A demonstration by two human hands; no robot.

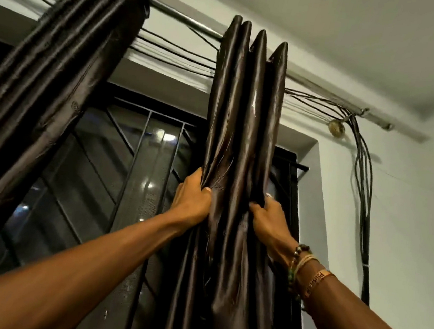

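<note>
The barred window (129, 171) lies below the curtain rod (188, 20) and is mostly uncovered, because both dark curtains are gathered into bundles. The other curtain (45, 79) hangs from the left part of the rod and slants across the window's left side. The gathered curtain (240, 140) — the one in work — hangs from the rod to the right of its middle, in front of the window's right edge. Its folds are pressed tightly together, I judge so that the panel can be slid or straightened as one piece. A bunch of cables (363, 185) runs under the rod and drops down the wall below its right end.

Both arms reach up steeply, nearly straight. The left hand (193, 202) grips the bundle's left edge well below the rod, thumb in front and fingers wrapped behind. The right hand (268, 223) clamps the right edge at about the same height — its fingertips go into the folds, so I cannot tell how deep they hold. Bracelets (306, 270) sit on the right wrist.
</note>
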